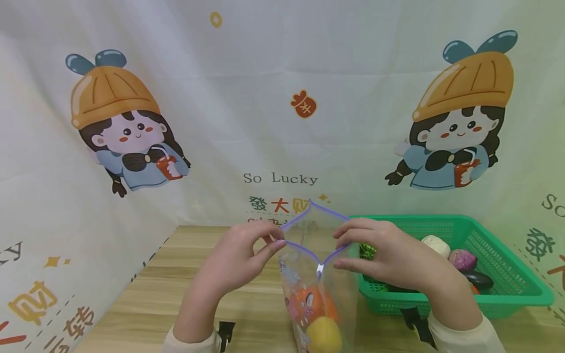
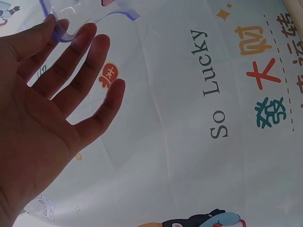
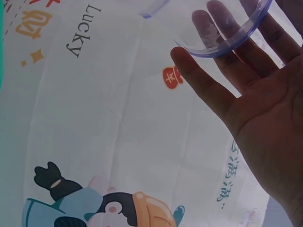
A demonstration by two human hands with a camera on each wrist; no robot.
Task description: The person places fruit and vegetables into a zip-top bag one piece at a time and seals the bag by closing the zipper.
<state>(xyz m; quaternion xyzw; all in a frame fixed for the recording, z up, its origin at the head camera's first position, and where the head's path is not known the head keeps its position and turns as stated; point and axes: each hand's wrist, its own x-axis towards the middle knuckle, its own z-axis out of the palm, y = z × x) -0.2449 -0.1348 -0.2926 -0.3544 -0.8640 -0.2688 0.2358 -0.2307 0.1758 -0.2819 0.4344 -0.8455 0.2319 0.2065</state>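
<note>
A clear zip bag with a purple zip rim and printed pictures stands open at its top. A white slider sits on the near part of the rim. Through the film I see a yellow round piece and an orange-red one, probably fruits or vegetables. My left hand pinches the rim's left side between thumb and forefinger. At the right side, my right hand has its fingers spread against the rim, thumb apart from them. In the right wrist view, some fingertips show through the film.
A green plastic basket stands on the wooden table at the right, behind the right hand. It holds a purple onion-like vegetable, a white piece, a dark eggplant and leafy greens. A printed cloth hangs behind.
</note>
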